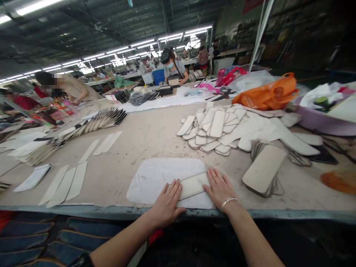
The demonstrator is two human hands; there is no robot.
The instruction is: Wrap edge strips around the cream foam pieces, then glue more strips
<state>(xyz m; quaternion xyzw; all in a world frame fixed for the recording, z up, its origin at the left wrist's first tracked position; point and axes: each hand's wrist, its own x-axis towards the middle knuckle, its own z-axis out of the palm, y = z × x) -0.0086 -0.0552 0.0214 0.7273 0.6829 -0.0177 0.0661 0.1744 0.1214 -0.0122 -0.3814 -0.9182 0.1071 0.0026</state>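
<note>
A pale rectangular piece [193, 185] lies slightly aslant on a white cloth sheet [158, 172] near the table's front edge. My left hand [169, 203] rests flat on the left end of the piece, fingers stretched out. At the piece's right end lies my right hand [220, 187], its fingers spread and pressing down on the piece and the sheet. Under the palms, the ends of the piece are hidden. To the right stands a stack of pale rounded pieces [264, 168] with grey edges.
Behind on the right is a heap of pale pieces [217, 122], with an orange bag [267, 92] and a purple basin [317, 116] beyond. Flat strips [65, 185] and fanned stacks [96, 124] lie left. A masked person [175, 68] sits across the table.
</note>
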